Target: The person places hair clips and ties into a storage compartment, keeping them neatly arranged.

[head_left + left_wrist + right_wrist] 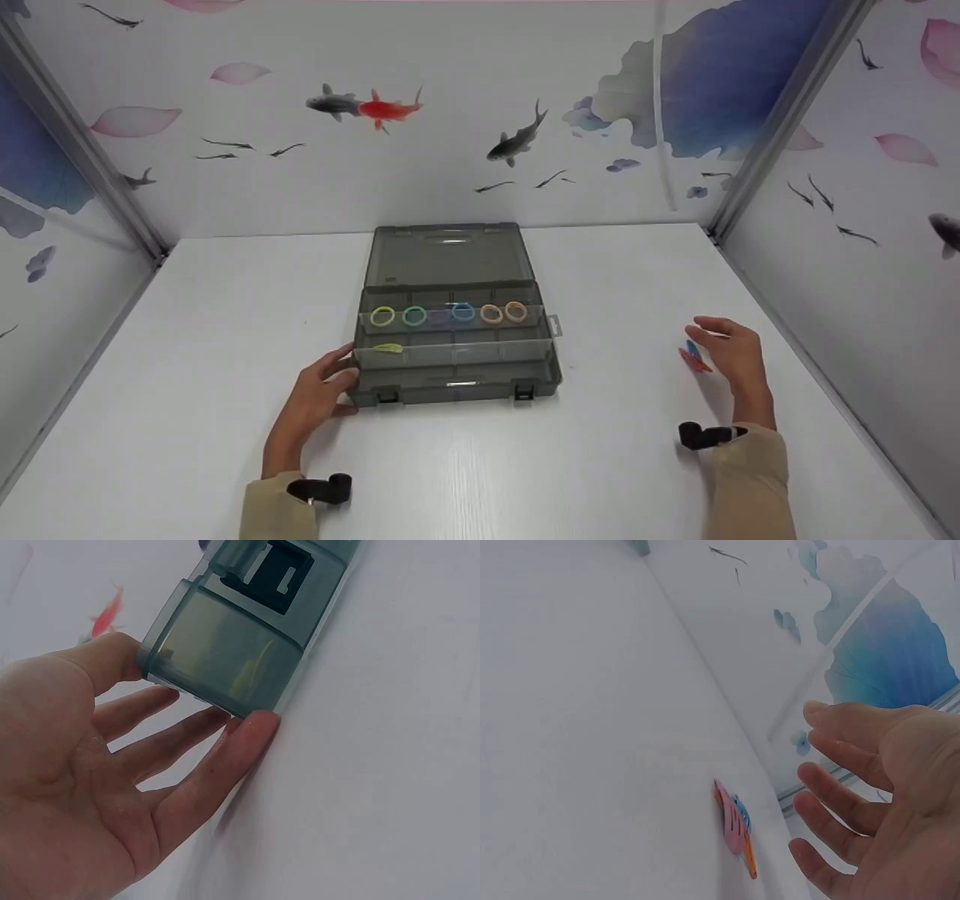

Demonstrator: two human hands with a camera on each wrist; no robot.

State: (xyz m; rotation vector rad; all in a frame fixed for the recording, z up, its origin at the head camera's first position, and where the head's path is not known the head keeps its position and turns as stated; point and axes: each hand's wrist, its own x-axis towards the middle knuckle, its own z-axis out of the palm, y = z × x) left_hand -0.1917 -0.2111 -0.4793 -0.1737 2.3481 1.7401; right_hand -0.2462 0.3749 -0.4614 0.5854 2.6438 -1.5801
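Note:
On the table stands a grey translucent compartment box [457, 395], its lid [450, 255] tipped back. My left hand [319, 394] touches the box's left end with spread fingers, the thumb at its upper edge. One compartment row has ring-shaped hair ties, among them a yellow hair tie [382, 316] and a blue hair tie [463, 312]. In the row before it lies a yellow-green hair clip [388, 348]. My right hand [735, 356] is held above the table at the right, holding nothing. Beside it lie a pink hair clip [733, 823], a blue one and an orange one, bunched together.
White panels [450, 180] with painted fish and petals enclose the table [247, 315] at the back and sides. Metal posts [787, 112] rise at the back corners. The box's clear handle [555, 325] juts out on its right side.

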